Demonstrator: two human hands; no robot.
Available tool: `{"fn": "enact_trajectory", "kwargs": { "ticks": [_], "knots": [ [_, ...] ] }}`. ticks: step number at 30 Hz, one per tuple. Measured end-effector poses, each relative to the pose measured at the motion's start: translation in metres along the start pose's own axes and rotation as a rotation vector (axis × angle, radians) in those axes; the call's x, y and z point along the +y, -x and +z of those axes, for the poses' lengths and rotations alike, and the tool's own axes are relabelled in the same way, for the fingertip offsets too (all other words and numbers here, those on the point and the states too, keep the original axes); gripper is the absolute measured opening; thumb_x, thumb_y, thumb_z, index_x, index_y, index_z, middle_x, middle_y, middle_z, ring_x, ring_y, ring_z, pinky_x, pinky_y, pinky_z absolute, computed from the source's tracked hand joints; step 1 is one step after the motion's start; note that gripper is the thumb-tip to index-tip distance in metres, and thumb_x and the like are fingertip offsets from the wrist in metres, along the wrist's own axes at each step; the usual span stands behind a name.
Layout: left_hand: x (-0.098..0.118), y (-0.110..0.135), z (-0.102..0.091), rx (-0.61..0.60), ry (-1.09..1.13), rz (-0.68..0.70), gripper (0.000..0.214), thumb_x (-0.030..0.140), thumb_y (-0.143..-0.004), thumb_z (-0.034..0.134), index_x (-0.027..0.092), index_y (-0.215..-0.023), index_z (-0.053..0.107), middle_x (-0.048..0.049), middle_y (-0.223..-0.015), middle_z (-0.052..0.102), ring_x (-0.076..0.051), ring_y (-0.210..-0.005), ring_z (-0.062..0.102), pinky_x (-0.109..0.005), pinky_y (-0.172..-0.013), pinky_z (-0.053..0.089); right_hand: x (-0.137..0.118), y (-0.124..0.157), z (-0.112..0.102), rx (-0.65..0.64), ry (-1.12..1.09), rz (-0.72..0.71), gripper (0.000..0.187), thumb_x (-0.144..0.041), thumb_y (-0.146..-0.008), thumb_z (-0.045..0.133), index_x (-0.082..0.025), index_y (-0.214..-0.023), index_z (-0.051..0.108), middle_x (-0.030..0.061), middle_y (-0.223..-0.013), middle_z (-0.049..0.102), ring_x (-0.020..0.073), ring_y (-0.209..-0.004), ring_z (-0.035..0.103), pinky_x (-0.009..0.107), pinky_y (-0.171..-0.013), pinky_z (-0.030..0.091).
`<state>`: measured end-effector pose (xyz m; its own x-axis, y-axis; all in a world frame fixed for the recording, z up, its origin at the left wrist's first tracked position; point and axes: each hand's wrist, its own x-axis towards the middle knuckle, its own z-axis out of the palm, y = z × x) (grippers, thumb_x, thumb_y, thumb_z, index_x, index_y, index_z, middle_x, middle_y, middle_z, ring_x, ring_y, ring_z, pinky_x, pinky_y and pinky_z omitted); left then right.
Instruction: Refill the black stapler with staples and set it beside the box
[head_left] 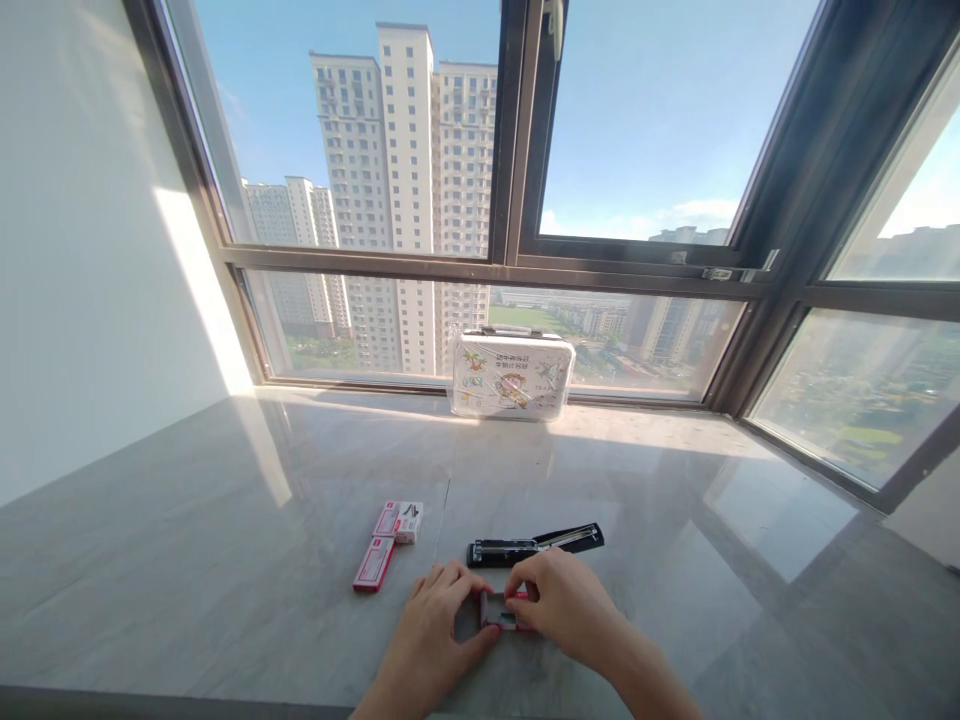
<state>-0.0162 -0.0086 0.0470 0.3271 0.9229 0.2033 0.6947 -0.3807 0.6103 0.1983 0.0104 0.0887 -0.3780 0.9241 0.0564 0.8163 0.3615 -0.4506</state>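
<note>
A small red staple box (490,612) lies open on the sill, its grey inside showing. My left hand (435,630) steadies its left end, with the thumb along the near side and the fingers at the far side. My right hand (562,605) reaches over the box from the right, thumb and forefinger pinched together inside it; whatever they hold is hidden. Just beyond my hands, a black stapler (502,551) lies opened out, its metal staple channel visible.
To the left lie two flat red-and-white boxes (373,564) and a small white box (409,522) with a stapler picture. A plastic-wrapped white case (512,378) with cartoon prints stands against the window (360,262). The marble sill (225,600) runs to a near edge below.
</note>
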Motion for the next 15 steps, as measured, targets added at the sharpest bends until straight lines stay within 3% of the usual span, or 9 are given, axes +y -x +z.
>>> {"fn": "enact_trajectory", "kwargs": {
  "ticks": [4,7,11,15],
  "knots": [
    [-0.002,0.001,0.001,0.009,-0.007,-0.019,0.025,0.033,-0.076,0.077,0.032,-0.1,0.068,0.0021,-0.104,0.066,-0.023,-0.102,0.058,-0.032,-0.088,0.037,-0.017,-0.02,0.0,-0.073,0.1,-0.098,0.015,-0.023,-0.066,0.069,-0.029,-0.074,0.08,0.0026,-0.068,0.074,0.0215,-0.07,0.065,0.029,-0.062,0.029],
    [-0.002,0.002,0.001,0.013,-0.012,-0.027,0.027,0.032,-0.074,0.078,0.032,-0.1,0.068,0.0028,-0.103,0.065,-0.023,-0.102,0.058,-0.032,-0.088,0.036,-0.016,-0.022,-0.003,-0.087,0.083,-0.131,0.014,-0.025,-0.069,0.068,-0.028,-0.077,0.079,0.001,-0.068,0.073,0.0186,-0.068,0.064,0.028,-0.061,0.03],
    [0.0,0.002,0.001,0.015,0.012,-0.025,0.028,0.031,-0.076,0.077,0.032,-0.102,0.068,0.0029,-0.104,0.065,-0.023,-0.103,0.057,-0.032,-0.089,0.035,0.004,-0.007,-0.005,-0.043,-0.093,-0.079,0.013,-0.029,-0.082,0.062,-0.026,-0.085,0.074,-0.0047,-0.062,0.065,0.0115,-0.058,0.055,0.024,-0.056,0.03],
    [-0.002,0.002,0.001,0.008,0.034,-0.008,0.028,0.032,-0.078,0.076,0.032,-0.104,0.068,0.0022,-0.107,0.066,-0.023,-0.105,0.058,-0.033,-0.091,0.036,0.036,0.016,0.001,0.033,-0.264,0.009,0.017,-0.035,-0.088,0.06,-0.022,-0.087,0.07,-0.0051,-0.063,0.058,0.0109,-0.058,0.049,0.023,-0.055,0.031]
  ]
}}
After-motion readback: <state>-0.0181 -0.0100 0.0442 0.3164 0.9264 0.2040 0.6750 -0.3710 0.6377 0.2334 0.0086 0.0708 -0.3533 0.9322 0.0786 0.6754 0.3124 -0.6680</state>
